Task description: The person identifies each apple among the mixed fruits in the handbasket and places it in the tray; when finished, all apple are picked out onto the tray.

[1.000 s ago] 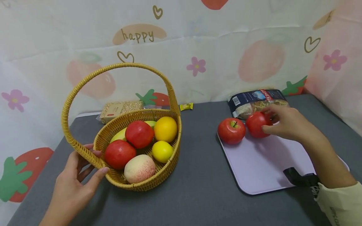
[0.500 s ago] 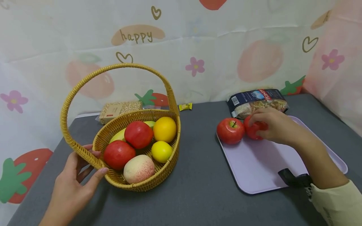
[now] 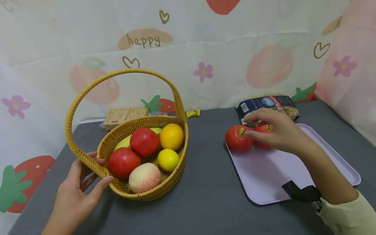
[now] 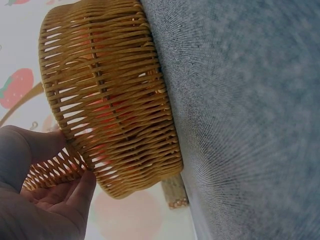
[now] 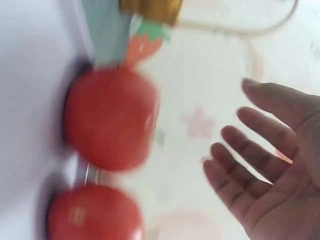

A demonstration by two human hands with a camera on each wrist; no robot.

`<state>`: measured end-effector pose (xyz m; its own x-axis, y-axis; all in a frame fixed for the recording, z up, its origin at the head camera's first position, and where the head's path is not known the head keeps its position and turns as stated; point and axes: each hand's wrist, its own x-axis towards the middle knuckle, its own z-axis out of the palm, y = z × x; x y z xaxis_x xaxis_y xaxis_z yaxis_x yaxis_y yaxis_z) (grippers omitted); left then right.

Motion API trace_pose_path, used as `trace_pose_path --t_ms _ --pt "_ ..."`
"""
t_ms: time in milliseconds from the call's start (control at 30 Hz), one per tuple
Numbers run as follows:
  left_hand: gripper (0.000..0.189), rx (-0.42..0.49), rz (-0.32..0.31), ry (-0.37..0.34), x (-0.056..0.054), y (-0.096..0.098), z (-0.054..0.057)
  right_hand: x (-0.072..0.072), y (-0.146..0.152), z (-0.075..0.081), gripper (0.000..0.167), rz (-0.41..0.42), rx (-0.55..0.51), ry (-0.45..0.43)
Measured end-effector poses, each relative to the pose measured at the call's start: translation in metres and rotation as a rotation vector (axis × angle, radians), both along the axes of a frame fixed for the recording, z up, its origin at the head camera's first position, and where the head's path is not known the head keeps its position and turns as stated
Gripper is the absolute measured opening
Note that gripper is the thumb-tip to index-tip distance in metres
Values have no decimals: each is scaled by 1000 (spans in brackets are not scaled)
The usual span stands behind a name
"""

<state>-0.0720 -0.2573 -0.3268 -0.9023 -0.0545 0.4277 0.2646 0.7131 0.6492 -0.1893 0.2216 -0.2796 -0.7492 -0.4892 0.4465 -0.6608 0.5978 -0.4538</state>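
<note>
My left hand (image 3: 77, 189) holds the wicker basket (image 3: 176, 181) at its left side, thumb and fingers around the foot of the handle. In the left wrist view that hand (image 4: 60, 195) pinches the woven rim. Inside lie two red fruits (image 3: 124, 162), a peach (image 3: 145, 178), an orange (image 3: 171, 137), a smaller yellow fruit (image 3: 168, 160) and a banana (image 3: 123, 142). My right hand (image 3: 276, 130) hovers with fingers spread over two red apples, the left one (image 3: 238, 139) and the right one (image 3: 265, 127), partly hidden behind it. The right wrist view shows its palm holding nothing.
Both apples sit at the far left corner of a lilac tray (image 3: 273, 178). Behind it lies a pasta bag (image 3: 264, 102). A packet of pale grains (image 3: 126, 116) and a yellow wrapped candy (image 3: 193, 113) lie by the printed backdrop (image 3: 223, 78).
My right hand first held the right apple, set it beside the other at the tray's corner, and let go, rising leftward above them. The left hand and basket stay put.
</note>
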Motion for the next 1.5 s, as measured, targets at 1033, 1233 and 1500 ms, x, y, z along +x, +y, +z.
trace_pose_path --t_ms 1033,1233,1500 --pt "74 -29 39 -25 1 1 1 -33 -283 1 48 -84 369 -322" --pt "73 -17 24 3 1 -2 0 -30 -279 -17 58 48 180 -196" --pt "72 -2 16 -5 2 0 0 -27 -272 -32 65 124 92 6"
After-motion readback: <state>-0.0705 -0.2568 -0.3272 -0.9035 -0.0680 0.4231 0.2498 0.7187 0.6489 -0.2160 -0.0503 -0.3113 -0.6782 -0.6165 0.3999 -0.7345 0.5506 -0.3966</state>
